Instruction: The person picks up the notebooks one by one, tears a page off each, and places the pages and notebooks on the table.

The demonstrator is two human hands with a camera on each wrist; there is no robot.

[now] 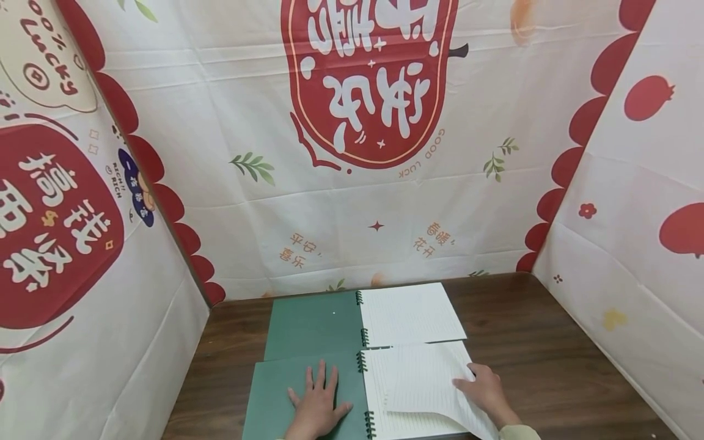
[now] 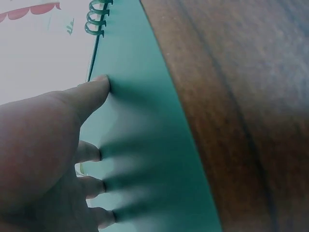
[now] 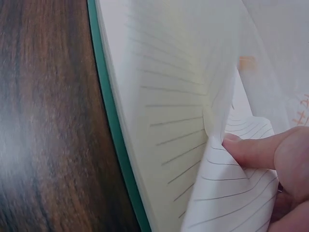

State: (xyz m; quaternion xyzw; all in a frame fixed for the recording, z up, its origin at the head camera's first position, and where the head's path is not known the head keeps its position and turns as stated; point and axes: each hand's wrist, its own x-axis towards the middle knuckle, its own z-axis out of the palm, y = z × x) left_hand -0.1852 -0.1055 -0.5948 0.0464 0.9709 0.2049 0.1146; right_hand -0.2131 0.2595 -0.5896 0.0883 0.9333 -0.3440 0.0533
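Note:
Two spiral notebooks lie opened flat, one behind the other, with green covers to the left and lined pages to the right. On the near notebook's green cover (image 1: 269,397) my left hand (image 1: 315,408) rests palm down with fingers spread; the left wrist view shows its thumb and fingertips touching the cover (image 2: 140,125). My right hand (image 1: 486,391) pinches the right edge of a lined sheet (image 1: 423,379) of the near notebook. In the right wrist view the thumb presses on the bent, lifted sheet (image 3: 231,193), and more pages lie beneath it.
The far notebook's lined page (image 1: 409,315) and green cover (image 1: 313,324) lie just beyond the near one. Brown wooden tabletop (image 1: 550,360) shows on both sides. Printed white cloth (image 1: 352,214) hangs at the back, left and right.

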